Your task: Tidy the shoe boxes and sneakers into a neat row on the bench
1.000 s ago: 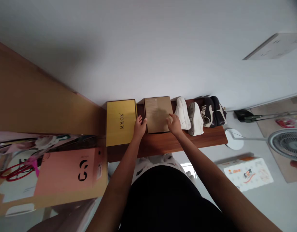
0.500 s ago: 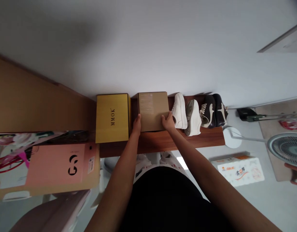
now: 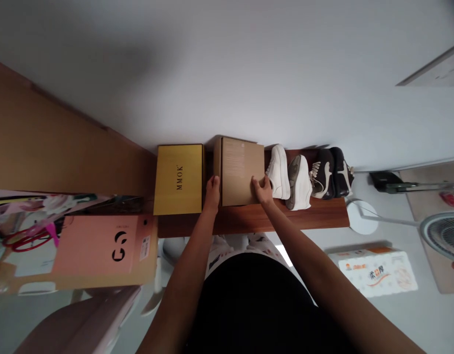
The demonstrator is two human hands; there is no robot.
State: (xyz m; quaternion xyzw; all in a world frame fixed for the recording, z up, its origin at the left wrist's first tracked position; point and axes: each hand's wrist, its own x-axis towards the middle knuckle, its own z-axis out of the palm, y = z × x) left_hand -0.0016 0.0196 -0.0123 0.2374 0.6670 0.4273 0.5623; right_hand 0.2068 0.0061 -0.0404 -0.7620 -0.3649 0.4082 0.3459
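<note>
A brown cardboard box (image 3: 241, 172) with faint print on its lid is on the wooden shelf (image 3: 249, 219), slightly tilted so that its left side shows. My left hand (image 3: 212, 193) presses against that left side, thumb up. At the opposite side, my right hand (image 3: 262, 190) grips the right edge, its thumb on the lid and its other fingers partly hidden. Left of my left hand stands a yellow MMOK box (image 3: 178, 179). Close by my right hand is a white shoe (image 3: 279, 172), with a white and grey shoe (image 3: 299, 182) beside it.
Two dark shoes (image 3: 332, 172) stand at the shelf's right end, with a white fan (image 3: 444, 233) farther off. A tissue pack (image 3: 378, 273) lies at lower right. A pink carton (image 3: 97, 246) is at left. Behind the shelf rises a white wall (image 3: 230, 73).
The brown box has tipped a little and turned, so its left side now shows. Both hands remain on it. The whole view has shifted slightly.
</note>
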